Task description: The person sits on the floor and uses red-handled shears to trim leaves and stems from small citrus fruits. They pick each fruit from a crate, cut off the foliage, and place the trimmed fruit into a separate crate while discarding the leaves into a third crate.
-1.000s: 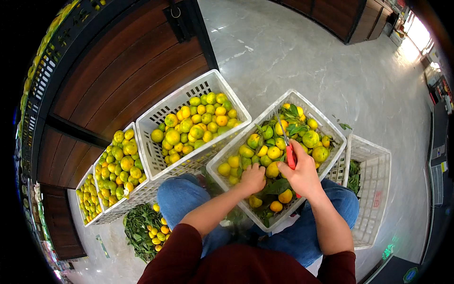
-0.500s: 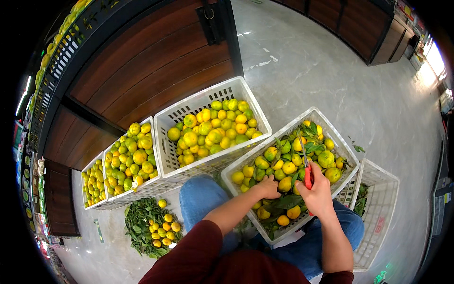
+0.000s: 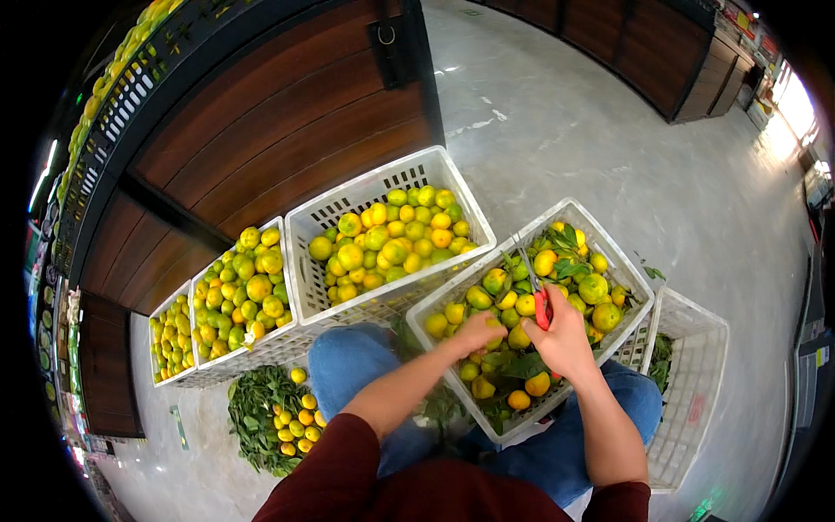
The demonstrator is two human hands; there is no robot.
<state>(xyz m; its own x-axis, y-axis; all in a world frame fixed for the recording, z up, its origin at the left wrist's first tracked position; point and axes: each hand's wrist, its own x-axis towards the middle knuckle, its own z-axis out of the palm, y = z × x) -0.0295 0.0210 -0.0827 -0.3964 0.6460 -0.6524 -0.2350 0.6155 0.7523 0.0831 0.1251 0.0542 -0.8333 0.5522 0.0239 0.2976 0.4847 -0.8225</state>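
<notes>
Between my knees stands a white plastic crate [image 3: 611, 232] of green-yellow tangerines [image 3: 593, 288], several with leaves and stems on them. My right hand [image 3: 561, 335] grips red-handled scissors [image 3: 543, 308], whose narrow metal blades point away over the fruit, slightly to the left. In the left half of the crate, my left hand [image 3: 478, 334] has its fingers curled on a tangerine [image 3: 495, 323], partly hidden by them. Dark green leaves lie among the fruit close to both hands.
A larger white crate [image 3: 300, 228] of loose tangerines stands ahead left, with two more filled crates beyond it. Leaves and tangerines are heaped on the floor [image 3: 252, 418] at left. Another white crate [image 3: 709, 365] with leaves sits at right. A wooden display stand [image 3: 287, 96] rises behind.
My left hand has moved slightly left and up, now with a tangerine at its fingers. The right hand has shifted left with the scissors, their blades now tilted further left.
</notes>
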